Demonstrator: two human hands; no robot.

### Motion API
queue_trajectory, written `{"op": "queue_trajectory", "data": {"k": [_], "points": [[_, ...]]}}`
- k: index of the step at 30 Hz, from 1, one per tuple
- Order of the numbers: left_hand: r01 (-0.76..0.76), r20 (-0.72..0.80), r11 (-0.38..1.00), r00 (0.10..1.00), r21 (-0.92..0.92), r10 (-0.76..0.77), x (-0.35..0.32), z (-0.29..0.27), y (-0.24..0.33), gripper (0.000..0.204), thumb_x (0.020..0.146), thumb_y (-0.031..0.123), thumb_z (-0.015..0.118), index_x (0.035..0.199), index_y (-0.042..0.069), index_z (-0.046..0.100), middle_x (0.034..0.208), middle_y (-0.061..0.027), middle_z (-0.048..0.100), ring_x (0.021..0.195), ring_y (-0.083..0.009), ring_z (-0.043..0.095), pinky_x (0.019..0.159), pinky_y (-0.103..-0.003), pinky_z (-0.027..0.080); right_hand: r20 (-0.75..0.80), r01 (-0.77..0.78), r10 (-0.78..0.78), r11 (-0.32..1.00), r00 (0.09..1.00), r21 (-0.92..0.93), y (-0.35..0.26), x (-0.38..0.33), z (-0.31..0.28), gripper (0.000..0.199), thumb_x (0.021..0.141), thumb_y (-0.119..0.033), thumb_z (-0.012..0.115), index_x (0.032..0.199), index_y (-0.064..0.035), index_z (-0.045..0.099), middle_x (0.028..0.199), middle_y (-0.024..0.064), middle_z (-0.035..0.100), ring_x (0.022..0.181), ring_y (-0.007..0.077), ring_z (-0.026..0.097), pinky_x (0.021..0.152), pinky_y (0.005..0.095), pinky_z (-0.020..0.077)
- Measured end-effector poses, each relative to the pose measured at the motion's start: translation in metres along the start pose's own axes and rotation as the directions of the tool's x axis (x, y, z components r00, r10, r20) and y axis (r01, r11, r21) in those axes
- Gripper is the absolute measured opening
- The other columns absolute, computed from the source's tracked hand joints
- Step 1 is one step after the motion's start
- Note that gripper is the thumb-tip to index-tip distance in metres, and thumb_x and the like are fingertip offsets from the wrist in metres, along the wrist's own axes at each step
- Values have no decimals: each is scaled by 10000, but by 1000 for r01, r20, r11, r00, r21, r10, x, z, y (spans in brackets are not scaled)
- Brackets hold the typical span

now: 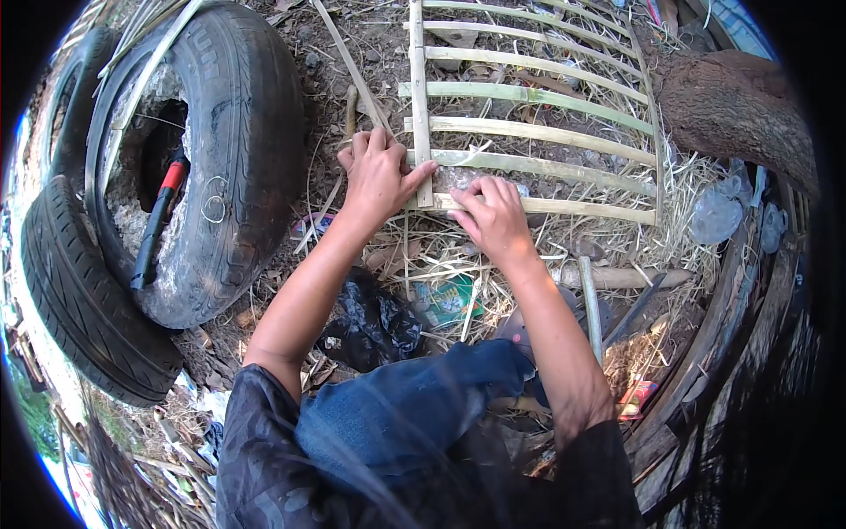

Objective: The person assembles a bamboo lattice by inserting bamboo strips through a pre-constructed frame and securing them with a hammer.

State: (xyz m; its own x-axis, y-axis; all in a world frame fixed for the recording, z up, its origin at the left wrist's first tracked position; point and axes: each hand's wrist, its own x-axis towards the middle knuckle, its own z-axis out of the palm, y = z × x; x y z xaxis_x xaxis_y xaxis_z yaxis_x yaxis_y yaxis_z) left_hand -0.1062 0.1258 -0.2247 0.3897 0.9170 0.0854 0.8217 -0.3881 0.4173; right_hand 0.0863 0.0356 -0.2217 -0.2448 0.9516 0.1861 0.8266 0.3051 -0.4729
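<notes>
Hands at work on bamboo: the left hand (381, 179), fingers bent and thumb stretched out over a side rail (419, 79), meets the near-left corner of a slatted bamboo lattice (542, 135). At its four o'clock, the right hand (493, 216) curls at the lowest slat (582, 208); whether either pinches the bamboo cannot be told. The lattice spreads over littered ground from twelve to three o'clock of the hands; a tire (251, 159) stands at nine.

An outdoor yard (381, 53) is serving as a workspace: a slat frame (538, 94) is lying over strawy soil (310, 84) between tyres (264, 132) and a trunk (745, 110).
</notes>
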Motion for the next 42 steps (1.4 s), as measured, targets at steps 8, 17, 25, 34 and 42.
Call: {"op": "queue_trajectory", "data": {"k": [8,17,25,34,42], "points": [[-14,-47,1000,999,6,14,-3,7,-1,508,792,515,661,763,7,659,975,-140,559,991,-323,462,835,-464,320,-14,-1,1,1000,1000,-8,0,0,1,277,763,-220,731,1012,-109,686,921,56,562,929,250,541,848,394,425],[-19,-19,999,1000,41,20,0,4,-2,501,789,529,657,737,30,660,962,-125,559,991,-316,464,821,-451,322,-20,-9,8,1000,1000,-21,-3,0,0,302,747,-217,745,1023,-108,684,912,58,577,909,253,548,841,404,425],[-8,-6,1000,1000,18,8,0,-3,1,478,787,505,672,693,36,656,961,-112,560,1013,-309,466,842,-448,325,-59,-19,18,1000,998,-13,-3,-2,3,280,751,-231,742,1002,-125,683,917,48,541,925,245,536,857,388,428],[-87,-52,990,994,108,93,-2,-5,2,497,812,527,627,766,33,656,987,-129,556,1051,-311,465,869,-456,315,-53,-176,172,980,984,-91,-39,-8,-21,528,778,-228,722,1258,-98,545,1137,131,521,1117,309,487,1008,453,364],[-123,-40,974,990,192,133,-13,-14,-3,499,832,533,596,947,50,636,1003,-130,551,1088,-303,473,881,-460,310,-54,-473,476,879,878,61,-97,-112,-60,631,744,-171,733,1309,-64,473,1215,178,484,1149,347,466,990,466,364]]}}
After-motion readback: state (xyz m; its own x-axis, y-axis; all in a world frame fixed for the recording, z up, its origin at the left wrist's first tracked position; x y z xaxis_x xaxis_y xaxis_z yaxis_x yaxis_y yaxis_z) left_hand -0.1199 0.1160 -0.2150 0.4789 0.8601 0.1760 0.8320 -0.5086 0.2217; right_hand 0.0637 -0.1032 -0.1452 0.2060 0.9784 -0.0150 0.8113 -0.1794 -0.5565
